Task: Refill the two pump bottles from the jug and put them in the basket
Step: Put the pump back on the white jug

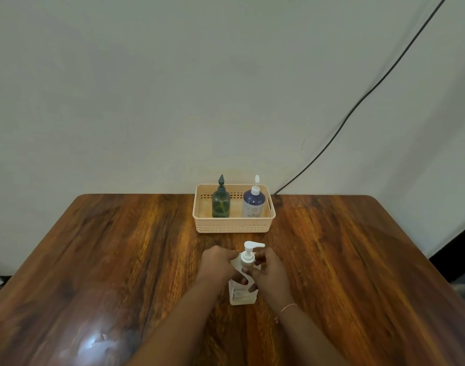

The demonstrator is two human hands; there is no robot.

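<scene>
Wooden table [120, 247] bears the upright jug [240, 297], pump spout [254, 244] pointing right.

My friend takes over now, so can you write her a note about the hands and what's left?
Left hand grips the white jug near its top.
Right hand curls round it by the pump.
Jug stands on the table.
Green bottle and blue bottle stand upright in the basket: placing done.
Fill levels unclear; check before stopping.
</scene>
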